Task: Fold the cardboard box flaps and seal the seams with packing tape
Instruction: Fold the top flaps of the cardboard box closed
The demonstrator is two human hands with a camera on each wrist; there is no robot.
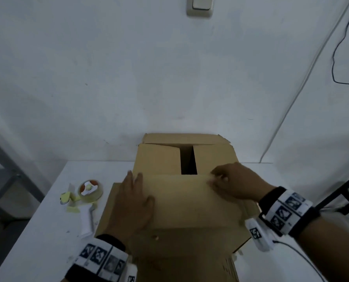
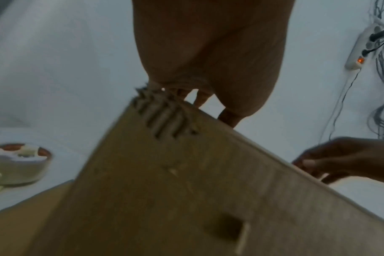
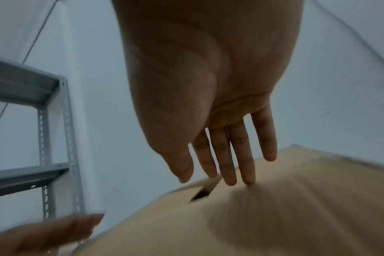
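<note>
A brown cardboard box [image 1: 157, 159] stands on the white table against the wall. Its two side flaps lie folded in, with a dark gap [image 1: 188, 159] between them, and the far flap [image 1: 181, 138] still stands up at the back. The near flap [image 1: 190, 202] leans over the opening. My left hand [image 1: 135, 184] lies flat on the flap's left end with straight fingers [image 2: 201, 98] reaching past its torn corner. My right hand [image 1: 220, 180] touches the flap's far edge on the right, its fingers [image 3: 230, 164] straight with the tips on the cardboard.
A tape dispenser [image 1: 89, 193] with a roll of clear tape lies on the table [image 1: 47, 231] left of the box, also in the left wrist view [image 2: 20, 164]. A grey metal rack [image 3: 50, 138] stands at the left. A power strip [image 2: 359, 50] with cables hangs on the wall.
</note>
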